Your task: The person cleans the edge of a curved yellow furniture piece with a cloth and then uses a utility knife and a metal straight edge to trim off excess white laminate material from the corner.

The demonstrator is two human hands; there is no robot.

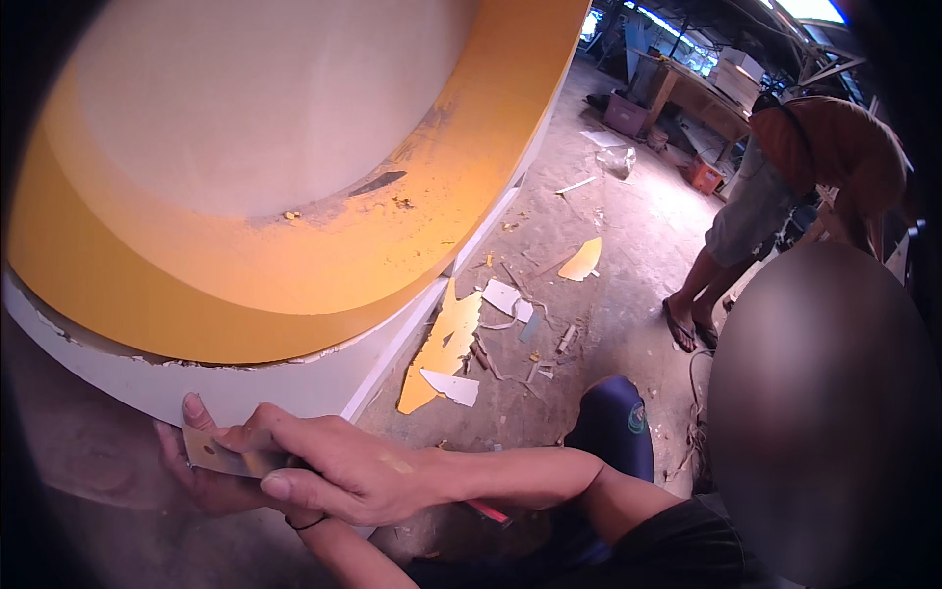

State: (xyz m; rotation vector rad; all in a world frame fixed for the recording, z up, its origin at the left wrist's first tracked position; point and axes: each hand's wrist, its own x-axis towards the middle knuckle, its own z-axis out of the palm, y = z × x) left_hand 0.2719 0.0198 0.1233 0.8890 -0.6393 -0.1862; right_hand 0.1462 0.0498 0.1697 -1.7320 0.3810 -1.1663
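A flat metal scraper (pixel 218 454) with a small hole lies between my two hands at the lower left. My right hand (pixel 358 471) reaches across from the right and is closed over its near end. Underneath, my left hand (pixel 211 488), with a dark band at the wrist, holds the far end between thumb and fingers; its palm is largely covered. Just beyond the hands stands a large rounded piece with a yellow rim (pixel 294 265) and a white side wall (pixel 285 393). Ragged, chipped edging runs along the seam between yellow and white.
Torn yellow sheet (pixel 446 344), white scraps (pixel 505 299) and strips litter the concrete floor. A person in an orange top (pixel 834 147) bends over at the right. A wooden workbench (pixel 692 93) and red crate (pixel 704 175) stand farther back. A blurred patch covers the lower right.
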